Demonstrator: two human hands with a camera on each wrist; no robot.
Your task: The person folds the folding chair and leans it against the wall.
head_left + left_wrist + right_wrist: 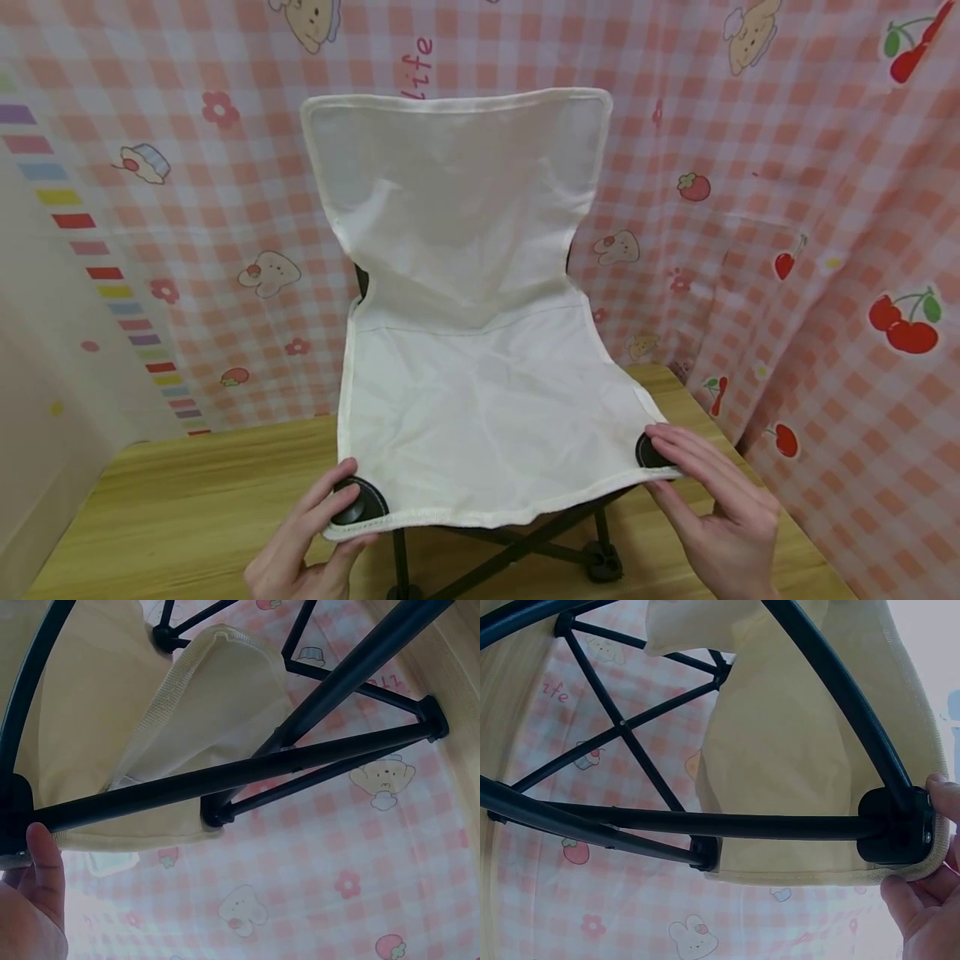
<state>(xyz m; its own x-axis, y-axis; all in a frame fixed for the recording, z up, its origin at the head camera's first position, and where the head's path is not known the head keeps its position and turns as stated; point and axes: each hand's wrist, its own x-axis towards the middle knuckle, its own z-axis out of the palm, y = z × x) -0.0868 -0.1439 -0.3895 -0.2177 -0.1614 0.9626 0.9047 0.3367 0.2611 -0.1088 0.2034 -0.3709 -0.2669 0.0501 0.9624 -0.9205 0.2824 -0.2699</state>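
A small folding chair with a white fabric seat (480, 408) and backrest (457, 167) stands unfolded on a wooden surface. My left hand (303, 537) pinches the seat's front left corner, fingers over the black corner patch (369, 507) and thumb below. At the front right corner, my right hand (723, 512) grips the edge in the same way, with fingertips on the other black patch (649, 452). From below, the right wrist view shows a black plastic corner joint (896, 825) beside the right hand. The left wrist view shows the left thumb against a frame tube (150, 796).
Black crossed legs (525, 546) with rounded feet (603, 563) stand under the seat on the wooden tabletop (187, 492). Behind and to the right hangs a pink checked curtain (225, 208) with cartoon prints. A pale wall (45, 333) is at the left.
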